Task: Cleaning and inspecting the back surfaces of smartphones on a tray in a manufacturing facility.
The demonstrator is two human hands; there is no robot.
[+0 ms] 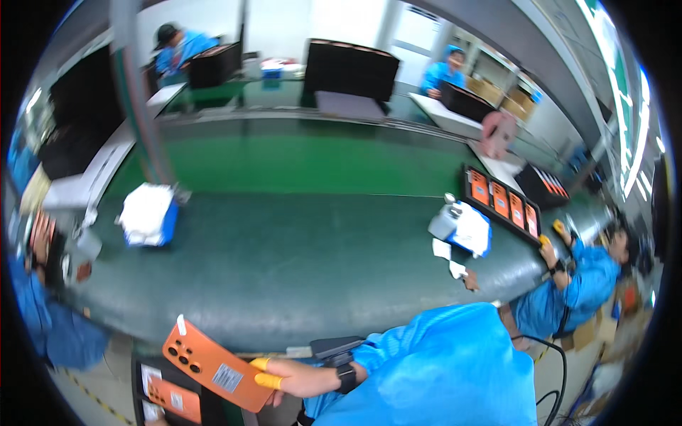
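My right hand (291,378), with yellow finger cots on its fingertips, grips an orange phone (234,369) by its lower right end. The phone's back faces up, with dark round camera rings, a white printed label and a small white tab at its top corner. Beneath it at the lower left lies a black tray (144,364) with another orange phone (174,399) in it. Only a sliver of my left hand (156,417) shows at the lower edge, by the tray; its fingers are mostly hidden.
A green conveyor belt (305,248) runs across in front. White wipes (147,213) sit in a blue box on the left; a second blue box (484,241) stands at the right beside a bottle. A co-worker (575,277) at the right handles a black tray (490,206) of orange phones. Another sits at far left.
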